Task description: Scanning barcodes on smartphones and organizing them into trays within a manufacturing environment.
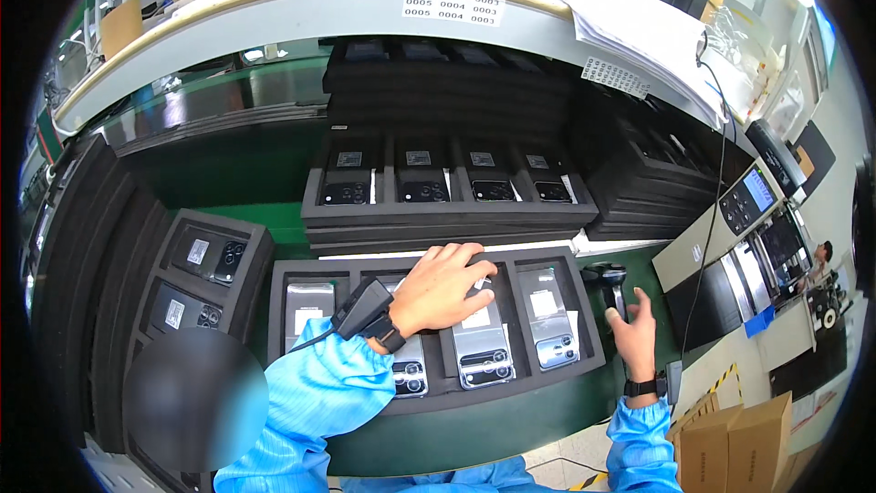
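The left hand (447, 288), fingers spread, gripping nothing, should press only lightly over the silver phone (482, 338) at centre, and the half-curled right hand (636, 338), hold unclear, steady the scanner (606, 272) at right.

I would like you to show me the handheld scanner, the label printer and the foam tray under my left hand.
Handheld scanner (609, 275), head view, black upper part.
Label printer (714, 244), head view, beige casing.
Foam tray (581, 301), head view, right rim.
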Demonstrator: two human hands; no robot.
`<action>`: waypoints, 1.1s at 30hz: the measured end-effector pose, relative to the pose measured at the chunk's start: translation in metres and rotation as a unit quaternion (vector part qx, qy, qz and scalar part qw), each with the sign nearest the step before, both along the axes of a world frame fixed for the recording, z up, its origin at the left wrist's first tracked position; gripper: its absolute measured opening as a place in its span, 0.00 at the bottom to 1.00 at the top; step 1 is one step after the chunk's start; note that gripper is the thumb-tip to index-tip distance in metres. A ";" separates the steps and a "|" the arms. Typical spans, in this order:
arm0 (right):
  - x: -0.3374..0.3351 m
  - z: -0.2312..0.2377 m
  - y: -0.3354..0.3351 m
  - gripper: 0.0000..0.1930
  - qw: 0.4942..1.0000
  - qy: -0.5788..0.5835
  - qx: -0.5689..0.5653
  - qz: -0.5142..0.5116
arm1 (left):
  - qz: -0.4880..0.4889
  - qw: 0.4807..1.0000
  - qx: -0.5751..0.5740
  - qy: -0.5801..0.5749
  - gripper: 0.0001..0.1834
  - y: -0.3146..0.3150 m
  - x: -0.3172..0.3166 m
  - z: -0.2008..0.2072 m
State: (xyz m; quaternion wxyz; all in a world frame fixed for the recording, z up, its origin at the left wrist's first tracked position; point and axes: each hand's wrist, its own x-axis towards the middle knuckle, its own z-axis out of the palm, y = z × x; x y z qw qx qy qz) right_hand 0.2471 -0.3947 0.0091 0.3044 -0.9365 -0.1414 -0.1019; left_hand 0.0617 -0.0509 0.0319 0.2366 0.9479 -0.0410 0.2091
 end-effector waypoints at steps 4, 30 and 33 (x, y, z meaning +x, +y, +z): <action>0.010 0.013 0.006 0.26 0.993 0.099 0.012 0.065 | 0.019 0.995 -0.058 0.076 0.25 0.024 -0.020 0.034; -0.173 0.108 0.113 0.15 0.700 0.572 0.217 0.368 | 0.052 0.998 -0.014 -0.028 0.13 0.057 -0.046 0.000; -0.142 0.106 0.095 0.14 0.783 0.482 0.231 0.317 | 0.100 0.992 -0.075 0.004 0.11 0.059 -0.061 -0.016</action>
